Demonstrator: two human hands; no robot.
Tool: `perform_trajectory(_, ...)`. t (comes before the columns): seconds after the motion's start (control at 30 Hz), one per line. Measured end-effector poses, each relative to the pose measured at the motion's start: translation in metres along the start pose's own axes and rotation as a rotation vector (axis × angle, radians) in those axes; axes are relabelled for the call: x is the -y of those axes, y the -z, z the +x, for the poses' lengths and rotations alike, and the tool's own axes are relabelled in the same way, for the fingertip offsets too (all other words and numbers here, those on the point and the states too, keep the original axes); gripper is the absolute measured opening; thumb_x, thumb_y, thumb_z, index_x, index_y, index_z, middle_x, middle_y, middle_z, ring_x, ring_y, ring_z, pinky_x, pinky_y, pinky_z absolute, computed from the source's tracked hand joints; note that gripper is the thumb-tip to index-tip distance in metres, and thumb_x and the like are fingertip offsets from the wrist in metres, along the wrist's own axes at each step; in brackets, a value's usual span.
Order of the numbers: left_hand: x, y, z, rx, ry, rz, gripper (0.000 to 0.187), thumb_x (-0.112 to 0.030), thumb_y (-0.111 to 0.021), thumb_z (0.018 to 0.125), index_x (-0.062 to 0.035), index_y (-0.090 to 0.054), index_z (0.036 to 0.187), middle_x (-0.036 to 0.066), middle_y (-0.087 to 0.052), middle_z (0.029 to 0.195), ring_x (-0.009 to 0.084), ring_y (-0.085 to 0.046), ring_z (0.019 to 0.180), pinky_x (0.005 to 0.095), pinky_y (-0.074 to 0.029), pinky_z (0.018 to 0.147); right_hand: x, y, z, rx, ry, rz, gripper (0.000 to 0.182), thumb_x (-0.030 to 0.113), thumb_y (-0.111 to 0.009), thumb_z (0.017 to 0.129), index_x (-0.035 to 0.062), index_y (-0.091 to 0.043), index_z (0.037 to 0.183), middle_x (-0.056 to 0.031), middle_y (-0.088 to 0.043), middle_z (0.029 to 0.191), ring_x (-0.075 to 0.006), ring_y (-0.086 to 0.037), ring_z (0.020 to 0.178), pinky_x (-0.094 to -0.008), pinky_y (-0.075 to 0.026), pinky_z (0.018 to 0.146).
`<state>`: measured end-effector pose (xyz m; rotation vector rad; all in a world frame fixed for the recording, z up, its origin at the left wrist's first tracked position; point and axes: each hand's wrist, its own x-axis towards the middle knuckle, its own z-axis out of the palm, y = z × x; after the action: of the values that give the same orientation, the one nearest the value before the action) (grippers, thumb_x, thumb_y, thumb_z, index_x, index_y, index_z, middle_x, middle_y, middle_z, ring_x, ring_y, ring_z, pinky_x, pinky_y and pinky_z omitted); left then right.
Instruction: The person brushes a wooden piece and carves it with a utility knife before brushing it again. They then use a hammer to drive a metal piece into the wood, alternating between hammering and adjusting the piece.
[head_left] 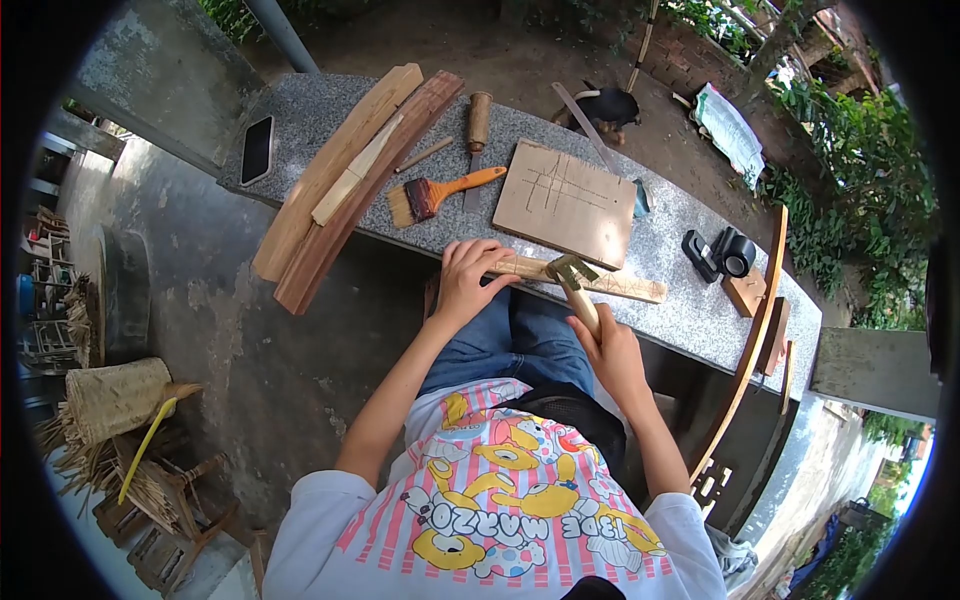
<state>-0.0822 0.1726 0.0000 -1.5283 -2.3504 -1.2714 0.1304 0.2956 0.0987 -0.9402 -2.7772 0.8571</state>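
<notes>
My left hand [468, 280] presses down on the near end of a long pale wooden strip [620, 285] that lies along the front edge of the granite bench [680, 300]. My right hand [612, 350] grips the wooden handle of a hammer [572, 275]; its metal head rests on or just above the strip, right of my left hand. Behind the strip lies a flat square wooden board [565, 203] with lines scratched into it.
On the bench lie an orange-handled paintbrush [440, 192], a wooden-handled tool [477, 130], long planks [345, 180], a phone [257, 149], a metal ruler [590, 130] and a black tool [720, 253]. A curved wooden slat [750, 340] leans at the right. Baskets [115, 400] stand at the left.
</notes>
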Motion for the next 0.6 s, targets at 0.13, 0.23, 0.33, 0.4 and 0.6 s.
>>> perform_trajectory(0.13,0.000,-0.001,0.002,-0.019,-0.008,-0.008,0.041,-0.031,-0.080,0.071,-0.0125,-0.069,0.106,0.001,-0.062,0.103,0.0215,-0.057,0.102,0.0377,-0.036,0.093,0.026,0.036,-0.004,-0.061,-0.012,0.095,0.035,0.030,-0.065,0.093,0.0009,-0.051,0.104,-0.0251,-0.064,0.069,-0.0451,-0.064,0.064,-0.0464,-0.049,0.055)
perform_trajectory(0.23,0.000,-0.001,0.002,-0.021,-0.010,-0.009,0.041,-0.030,-0.080,0.071,-0.0126,-0.069,0.106,0.001,-0.062,0.103,0.0217,-0.057,0.102,0.0377,-0.036,0.093,0.011,0.020,-0.007,-0.230,0.069,0.160,0.038,0.026,-0.068,0.091,-0.0010,-0.052,0.112,-0.0246,-0.065,0.073,-0.0440,-0.064,0.065,-0.0448,-0.050,0.055)
perform_trajectory(0.33,-0.001,0.000,0.003,-0.013,-0.009,-0.007,0.040,-0.030,-0.081,0.071,-0.0127,-0.069,0.106,0.001,-0.062,0.103,0.0219,-0.057,0.101,0.0377,-0.036,0.094,0.000,-0.007,0.001,-0.153,0.049,0.101,0.036,0.028,-0.065,0.092,-0.0012,-0.050,0.107,-0.0254,-0.063,0.067,-0.0452,-0.063,0.063,-0.0472,-0.049,0.054)
perform_trajectory(0.4,-0.001,0.000,0.002,-0.005,-0.007,-0.005,0.040,-0.029,-0.081,0.071,-0.0127,-0.070,0.106,0.001,-0.062,0.103,0.0220,-0.057,0.101,0.0378,-0.036,0.094,-0.008,-0.017,0.004,0.009,-0.008,-0.028,0.035,0.033,-0.062,0.094,0.0010,-0.048,0.098,-0.0253,-0.062,0.064,-0.0453,-0.062,0.062,-0.0492,-0.047,0.052)
perform_trajectory(0.6,-0.001,-0.001,0.002,-0.018,0.000,-0.011,0.041,-0.028,-0.081,0.070,-0.0127,-0.069,0.106,0.001,-0.062,0.103,0.0220,-0.056,0.102,0.0382,-0.037,0.094,0.029,0.035,-0.002,-0.031,0.008,0.099,0.035,0.030,-0.064,0.094,-0.0007,-0.050,0.103,-0.0238,-0.062,0.064,-0.0446,-0.062,0.060,-0.0460,-0.048,0.051)
